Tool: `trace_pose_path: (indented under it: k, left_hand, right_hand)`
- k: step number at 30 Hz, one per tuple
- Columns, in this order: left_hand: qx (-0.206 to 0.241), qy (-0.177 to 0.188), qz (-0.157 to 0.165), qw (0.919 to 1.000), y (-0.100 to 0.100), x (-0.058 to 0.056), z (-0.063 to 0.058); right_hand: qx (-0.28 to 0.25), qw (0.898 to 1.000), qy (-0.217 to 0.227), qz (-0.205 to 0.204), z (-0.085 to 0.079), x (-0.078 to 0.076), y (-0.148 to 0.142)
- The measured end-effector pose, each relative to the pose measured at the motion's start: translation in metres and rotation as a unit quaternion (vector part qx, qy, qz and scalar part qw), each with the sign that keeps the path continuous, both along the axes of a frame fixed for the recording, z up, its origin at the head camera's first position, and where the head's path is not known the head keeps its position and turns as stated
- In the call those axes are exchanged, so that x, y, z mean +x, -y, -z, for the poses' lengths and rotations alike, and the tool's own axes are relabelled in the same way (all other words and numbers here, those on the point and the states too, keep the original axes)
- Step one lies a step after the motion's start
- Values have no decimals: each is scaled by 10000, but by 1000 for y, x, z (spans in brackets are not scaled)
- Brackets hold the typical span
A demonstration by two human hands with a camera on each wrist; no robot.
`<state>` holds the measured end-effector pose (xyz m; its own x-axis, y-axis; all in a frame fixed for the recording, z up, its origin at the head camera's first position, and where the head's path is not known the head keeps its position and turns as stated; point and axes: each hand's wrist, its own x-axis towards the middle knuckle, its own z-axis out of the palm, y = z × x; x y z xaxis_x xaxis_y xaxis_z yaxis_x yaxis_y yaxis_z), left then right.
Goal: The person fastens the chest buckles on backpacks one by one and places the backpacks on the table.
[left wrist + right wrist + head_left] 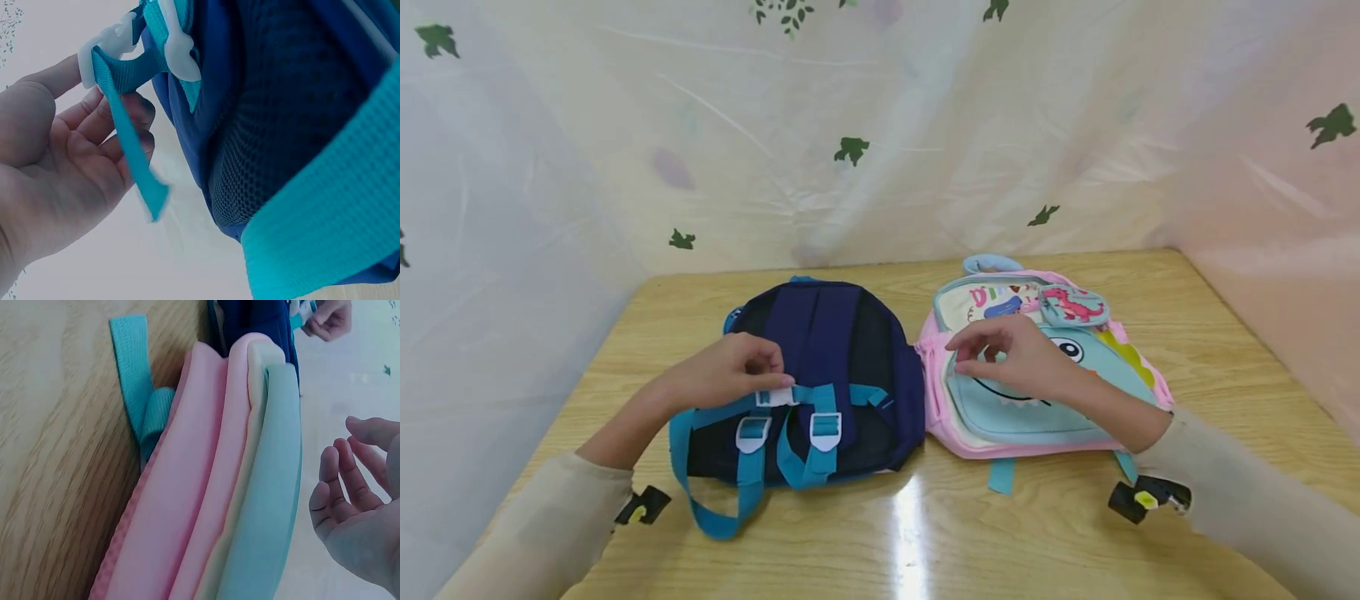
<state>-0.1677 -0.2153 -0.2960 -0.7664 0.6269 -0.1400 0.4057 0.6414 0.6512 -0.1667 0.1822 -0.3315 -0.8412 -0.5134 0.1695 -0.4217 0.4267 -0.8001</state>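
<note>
A navy backpack [880,350] lies on the table with its back panel up and its teal straps [718,525] loose. My left hand [737,367] pinches a white plastic buckle [112,47] on the teal chest strap; a short strap end [134,159] hangs from it. White strap adjusters [825,432] sit lower on the shoulder straps. Beside it on the right lies a pink and light-blue backpack [1037,421], its cartoon-face front up. Above that one hovers my right hand [1026,358], holding nothing, fingers loosely bent [362,512] and apart from the fabric in the right wrist view.
Both bags touch side by side on a wooden table [1000,542]. Teal strap ends [1001,475] stick out below the pink bag. A pale curtain [925,167] with leaf prints surrounds the table's back and sides.
</note>
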Motion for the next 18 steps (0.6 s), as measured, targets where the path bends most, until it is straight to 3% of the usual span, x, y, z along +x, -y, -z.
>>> trace_pose_path:
  k: [13,18]
  left_hand:
    - [109,-539,134,9984,-17,-4,-3]
    - [270,-322,302,9987,-31,-7,-6]
  right_hand:
    - [498,9945,64,915,-3,0,-57]
    - [844,9890,-18,1213,0,0,-77]
